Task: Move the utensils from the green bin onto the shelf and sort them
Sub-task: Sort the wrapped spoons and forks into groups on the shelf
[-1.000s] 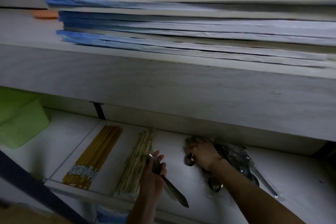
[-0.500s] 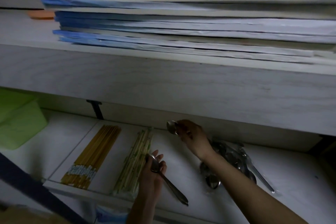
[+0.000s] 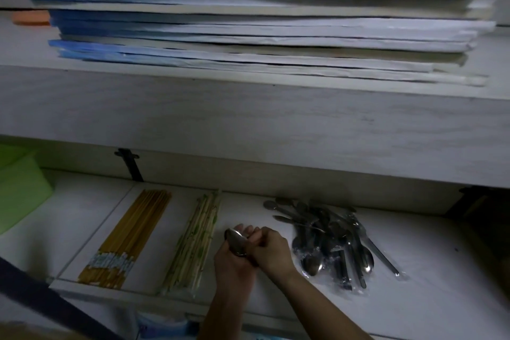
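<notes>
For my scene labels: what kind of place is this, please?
Probably a storage shelf in a home or shop: sorted chopsticks and a pile of spoons lie on it, with stacked papers above.

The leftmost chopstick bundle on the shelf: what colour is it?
Yellow-orange chopstick bundle, with a pale patterned band near one end; head view.

Dim lighting, thick pale wood-grain upper shelf board (image 3: pixel 248 119) spanning the far side, tall stack of blue and white paper sheets (image 3: pixel 248 30) on top, black metal bracket (image 3: pixel 132 165) beneath at left.
</notes>
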`<state>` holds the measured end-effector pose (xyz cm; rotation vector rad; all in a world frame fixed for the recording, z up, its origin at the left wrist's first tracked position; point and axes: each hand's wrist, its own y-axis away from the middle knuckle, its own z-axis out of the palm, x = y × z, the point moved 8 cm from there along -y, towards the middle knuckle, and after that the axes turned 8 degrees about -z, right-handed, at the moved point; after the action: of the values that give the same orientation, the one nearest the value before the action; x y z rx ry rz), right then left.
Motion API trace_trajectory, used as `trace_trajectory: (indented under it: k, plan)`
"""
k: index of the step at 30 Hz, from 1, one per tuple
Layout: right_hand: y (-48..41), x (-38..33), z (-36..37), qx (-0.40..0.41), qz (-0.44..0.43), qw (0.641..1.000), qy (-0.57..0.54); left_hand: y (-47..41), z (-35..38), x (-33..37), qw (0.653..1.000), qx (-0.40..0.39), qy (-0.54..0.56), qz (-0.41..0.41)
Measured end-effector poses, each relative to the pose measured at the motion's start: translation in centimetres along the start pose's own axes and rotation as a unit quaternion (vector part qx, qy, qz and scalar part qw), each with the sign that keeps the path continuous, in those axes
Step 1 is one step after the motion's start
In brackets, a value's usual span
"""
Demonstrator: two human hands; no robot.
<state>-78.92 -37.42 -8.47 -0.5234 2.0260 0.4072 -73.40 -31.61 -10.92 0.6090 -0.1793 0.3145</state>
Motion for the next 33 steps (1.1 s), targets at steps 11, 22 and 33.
trace_trajectory:
  k: [11,22,33]
  plan:
    - [0.6,0.9,-0.6,0.02,0.028,0.999,0.006,0.1,0.2,-0.9,1.0,-0.006,0.014,-0.015]
    - [3.5,0.7,-0.3,-0.162,-0.027,0.985,0.055,-1.1,-0.7,-0.5,0.995,-0.008,-0.1,-0.017]
    - [5.2,1.5,-1.0,-0.232,0.03,0.971,-0.053,-1.7,-2.1,-0.1,0.996,0.02,-0.082,0.004]
